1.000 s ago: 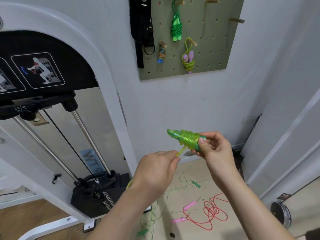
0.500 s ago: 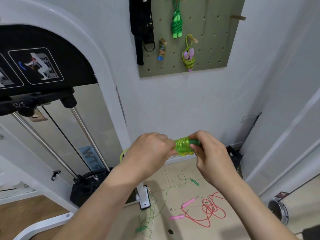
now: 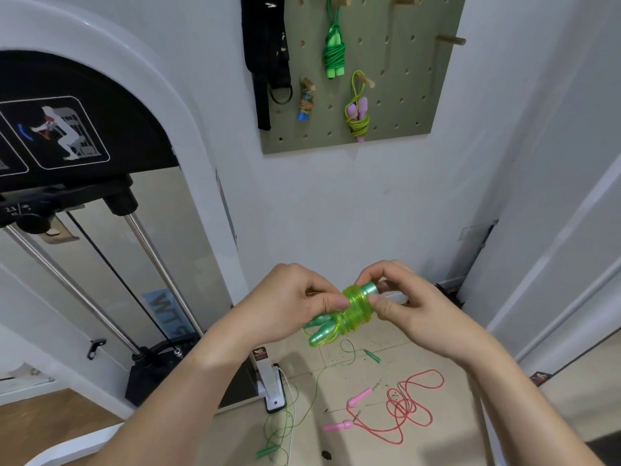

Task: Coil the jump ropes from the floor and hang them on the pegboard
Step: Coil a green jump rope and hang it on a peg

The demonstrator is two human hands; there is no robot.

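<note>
**Green rope being bound up, 2 more waiting on the floor**

I am holding the translucent green jump rope (image 3: 356,309) in the air in front of the wall, well below the bottom edge of the pegboard (image 3: 420,105). My left hand (image 3: 295,304) is pinching the wound coils from the left, thumb pressing on the turns, apparently so they are not springing loose. My right hand (image 3: 413,307) is gripping the teal handle end sticking out on the right, fingers curled round it to brace the bundle. The other handle tips are poking out below the coils.

The winding is looking almost finished to me. I am probably securing the last turn, though I cannot see a loop for hanging yet.

On the pegboard, 3 bundled ropes are hanging from pegs across its left half and middle. A bare wooden peg (image 3: 453,40) is standing free near its upper right corner, a likely spot for this one.

On the floor (image 3: 437,348), a red rope with pink handles (image 3: 403,408) is lying loose near the right wall, and a thin green rope (image 3: 302,408) is trailing beside the base of the cable machine (image 3: 100,129).
</note>
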